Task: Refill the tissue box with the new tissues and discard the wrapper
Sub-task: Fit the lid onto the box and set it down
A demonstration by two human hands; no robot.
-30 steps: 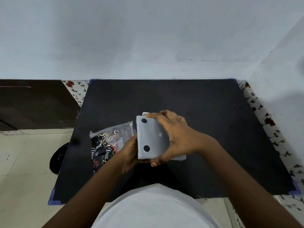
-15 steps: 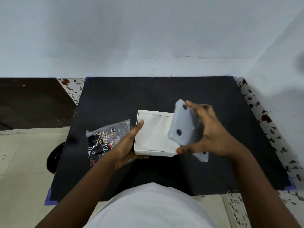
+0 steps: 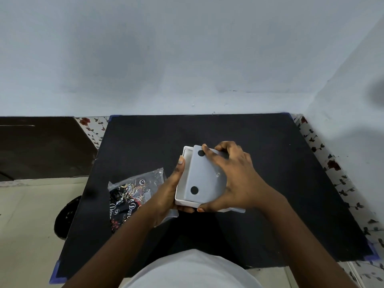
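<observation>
A white tissue box lies upside down in the middle of the black table, its open bottom facing up. My right hand grips the grey bottom panel, which has two black round feet, and holds it tilted over the box opening. My left hand holds the box's left wall, thumb on its rim. The inside of the box is mostly hidden by the panel. A plastic tissue wrapper, clear with black print, lies on the table just left of my left hand.
Light blue walls close the table at the back and right. A floral-patterned edge runs along the table's right side. A dark round object sits on the tiled floor to the left.
A second ago the panel covered the box. Half a second ago my right hand had lifted it off to the right. Now it is back over the opening, tilted.
</observation>
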